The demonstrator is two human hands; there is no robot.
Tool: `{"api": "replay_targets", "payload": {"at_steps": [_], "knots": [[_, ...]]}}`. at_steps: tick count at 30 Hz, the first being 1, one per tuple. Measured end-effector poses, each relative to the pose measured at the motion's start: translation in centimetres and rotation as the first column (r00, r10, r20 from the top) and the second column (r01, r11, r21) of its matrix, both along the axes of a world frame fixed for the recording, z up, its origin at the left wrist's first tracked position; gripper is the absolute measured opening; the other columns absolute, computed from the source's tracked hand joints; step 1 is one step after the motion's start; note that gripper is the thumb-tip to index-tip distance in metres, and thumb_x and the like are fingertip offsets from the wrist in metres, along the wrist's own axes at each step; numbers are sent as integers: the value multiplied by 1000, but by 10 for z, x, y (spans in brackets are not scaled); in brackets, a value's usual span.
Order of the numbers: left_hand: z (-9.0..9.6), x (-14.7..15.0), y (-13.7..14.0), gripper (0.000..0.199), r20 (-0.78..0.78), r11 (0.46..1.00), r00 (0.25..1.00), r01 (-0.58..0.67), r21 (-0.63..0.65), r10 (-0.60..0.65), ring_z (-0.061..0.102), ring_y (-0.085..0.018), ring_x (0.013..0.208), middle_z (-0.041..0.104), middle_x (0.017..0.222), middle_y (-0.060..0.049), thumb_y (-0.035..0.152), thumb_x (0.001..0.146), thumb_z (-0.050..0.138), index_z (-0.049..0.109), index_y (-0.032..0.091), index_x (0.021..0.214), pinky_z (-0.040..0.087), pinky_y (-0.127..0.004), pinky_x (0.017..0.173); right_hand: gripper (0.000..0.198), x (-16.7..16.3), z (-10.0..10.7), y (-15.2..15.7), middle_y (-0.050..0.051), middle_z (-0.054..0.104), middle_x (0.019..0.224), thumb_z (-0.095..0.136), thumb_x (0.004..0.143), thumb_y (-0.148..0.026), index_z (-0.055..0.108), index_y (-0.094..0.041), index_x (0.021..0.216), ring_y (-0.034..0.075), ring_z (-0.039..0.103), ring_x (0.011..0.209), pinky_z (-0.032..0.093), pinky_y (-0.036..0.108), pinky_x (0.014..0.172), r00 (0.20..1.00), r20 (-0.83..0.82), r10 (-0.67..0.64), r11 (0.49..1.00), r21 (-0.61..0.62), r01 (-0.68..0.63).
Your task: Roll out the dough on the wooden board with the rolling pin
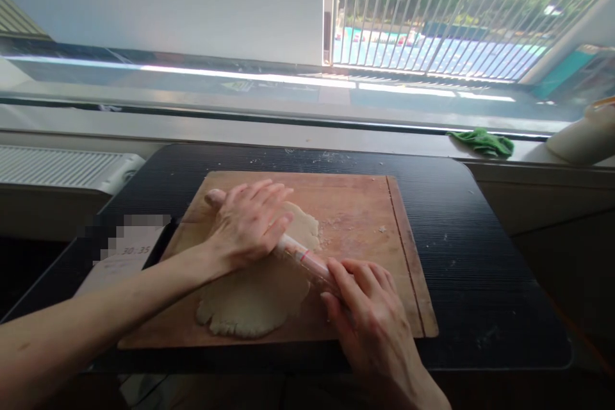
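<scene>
A rolling pin, which looks wrapped in clear film with a thin red line, lies slantwise across a flattened sheet of dough. The dough is pale, with a ragged, cracked edge. My left hand rests palm down over the far-left part of the pin, its fingers stretched out. Around the near-right end of the pin my right hand is closed, thumb on the near side. Both hands hide parts of the pin and the dough. Beneath everything is a wooden board dusted with crumbs.
The board stands on a black table with rounded corners and flour specks. A phone-like device, partly blurred, lies left of the board. Behind are a windowsill with a green cloth, a white container, a radiator and a barred window.
</scene>
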State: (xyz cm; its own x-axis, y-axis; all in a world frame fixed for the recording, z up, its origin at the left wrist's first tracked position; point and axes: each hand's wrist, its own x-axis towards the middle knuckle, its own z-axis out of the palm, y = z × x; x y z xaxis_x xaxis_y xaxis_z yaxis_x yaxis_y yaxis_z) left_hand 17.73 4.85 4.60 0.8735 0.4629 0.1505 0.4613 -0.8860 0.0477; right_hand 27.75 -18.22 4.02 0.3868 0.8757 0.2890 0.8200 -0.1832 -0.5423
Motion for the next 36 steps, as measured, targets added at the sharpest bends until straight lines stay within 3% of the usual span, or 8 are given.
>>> {"api": "replay_targets", "payload": {"at_steps": [7,9,13,18,21,26,28,36], "knots": [[2,88,29,56,-46,990,994,-101,-103,96,44,-28,129,54,137,-9,51,93,26,48,19,133,31,-51,107,25,28,5,13,6,62,104,48,94,-26,60,-21,115,22,53,97,43,39,87,992,34,-118,992,-42,120],[4,99,30,53,-10,994,998,-69,-85,69,46,-26,127,57,133,-10,47,93,27,52,17,129,32,-48,107,23,28,7,14,6,61,104,49,94,-26,61,-22,113,22,53,97,44,39,87,989,39,-141,989,-48,143],[4,62,18,49,29,995,996,82,-50,-81,41,-23,132,54,137,-6,41,95,24,53,21,129,29,-45,110,32,14,4,10,6,60,106,53,91,-22,57,-22,123,22,53,95,44,38,85,993,37,-111,993,-27,112],[4,9,-4,49,-109,998,992,53,-42,-57,38,-27,135,48,144,-6,43,94,28,53,24,131,27,-52,110,39,5,-6,6,5,61,105,54,90,-18,52,-23,129,21,52,95,44,36,84,1000,15,-18,1000,-18,18],[6,27,-4,50,-113,999,993,13,-30,-17,38,-27,135,47,144,-7,45,94,27,51,23,133,27,-50,111,37,13,-7,8,6,61,106,54,91,-21,53,-21,128,21,52,95,44,37,85,1000,7,-19,1000,4,19],[6,93,17,52,-116,994,991,-77,-81,67,43,-23,131,52,140,-7,46,94,24,50,19,131,32,-45,108,31,32,2,11,8,60,108,52,92,-25,57,-21,122,23,51,97,43,40,86,994,14,-111,994,-7,111],[5,100,21,51,-87,995,994,-70,-78,63,42,-22,132,53,139,-7,45,94,25,50,19,130,31,-43,109,30,33,5,10,7,60,106,50,93,-25,57,-21,122,23,51,96,44,40,85,994,10,-112,994,-11,112],[5,24,-20,49,-79,995,992,98,-11,-99,37,-24,136,49,143,-4,40,94,26,49,23,134,24,-47,113,30,4,1,11,6,59,105,46,95,-21,56,-23,123,20,50,93,42,36,84,1000,10,-7,999,33,6]]}}
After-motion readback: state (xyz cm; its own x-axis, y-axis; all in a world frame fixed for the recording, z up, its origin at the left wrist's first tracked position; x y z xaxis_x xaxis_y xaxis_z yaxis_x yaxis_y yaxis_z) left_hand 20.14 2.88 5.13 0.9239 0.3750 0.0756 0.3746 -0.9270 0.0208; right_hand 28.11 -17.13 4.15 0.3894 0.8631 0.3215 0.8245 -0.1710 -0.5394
